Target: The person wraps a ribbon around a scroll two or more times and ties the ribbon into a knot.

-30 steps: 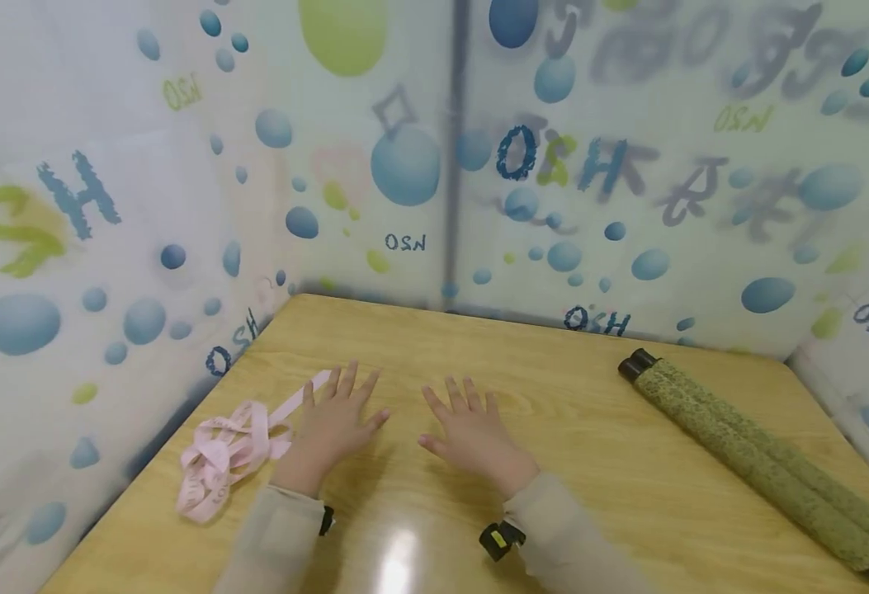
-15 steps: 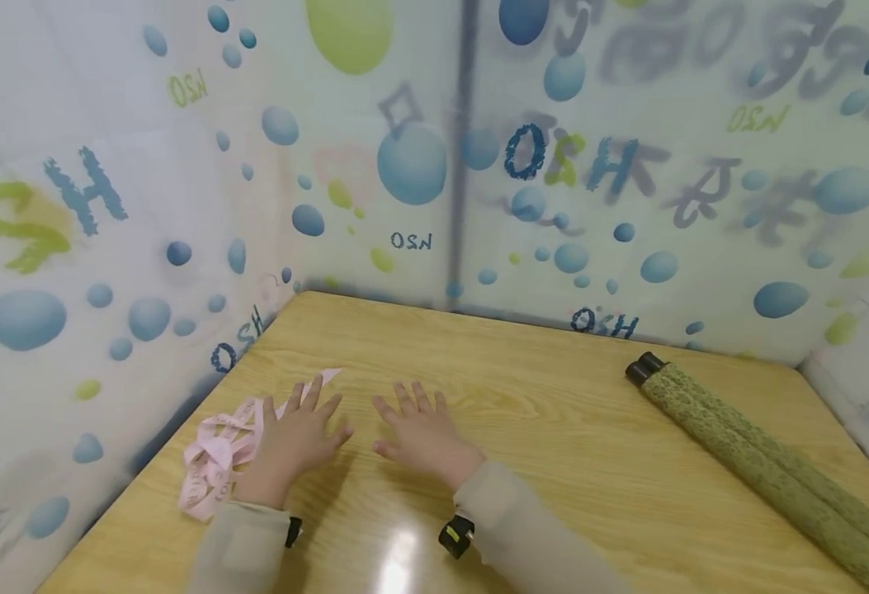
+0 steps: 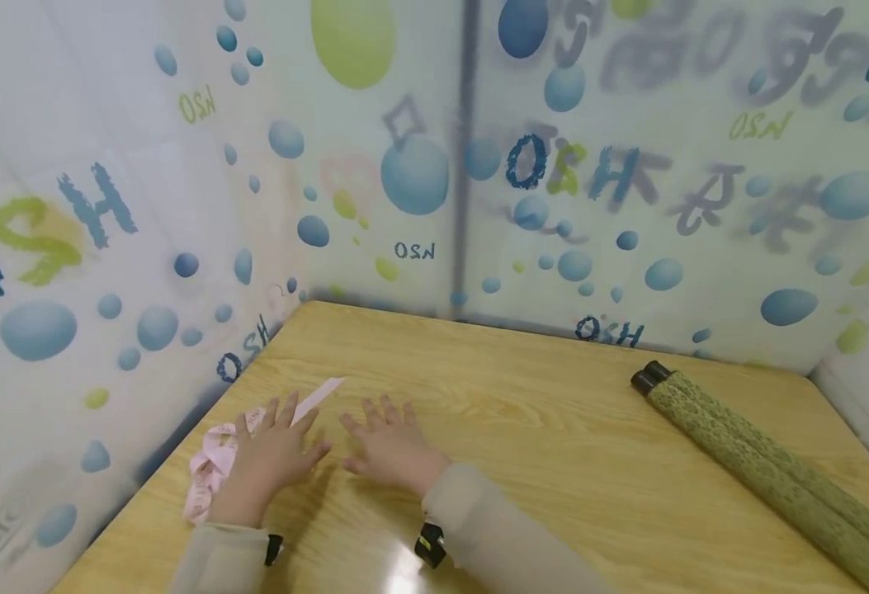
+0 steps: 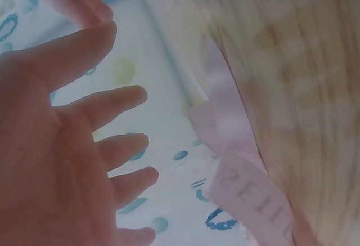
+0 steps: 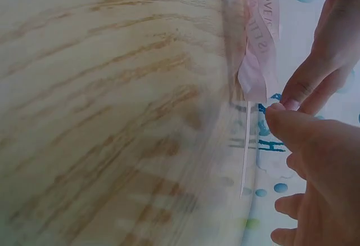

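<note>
A pink ribbon with printed letters [image 3: 213,464] lies in a loose heap at the left of the wooden table [image 3: 538,462], one end stretching away to the right. My left hand [image 3: 271,458], fingers spread, hovers over the ribbon and hides part of it in the head view. Beside it, a short gap to the right, my right hand [image 3: 389,445] is held palm down with its fingers spread. Neither hand holds anything. In the left wrist view the ribbon [image 4: 242,189] lies apart from the fingertips. The right wrist view shows the ribbon [image 5: 259,43] beyond both hands.
On the right of the table lies a pair of green patterned rolls [image 3: 761,478] with black ends, slanting toward the near edge. A white curtain with blue and green drops [image 3: 415,173] closes off the back and both sides.
Both hands have moved left, the left one coming over the ribbon heap and the right one following. The ribbon and the green rolls lie as before; the head view has shifted slightly.
</note>
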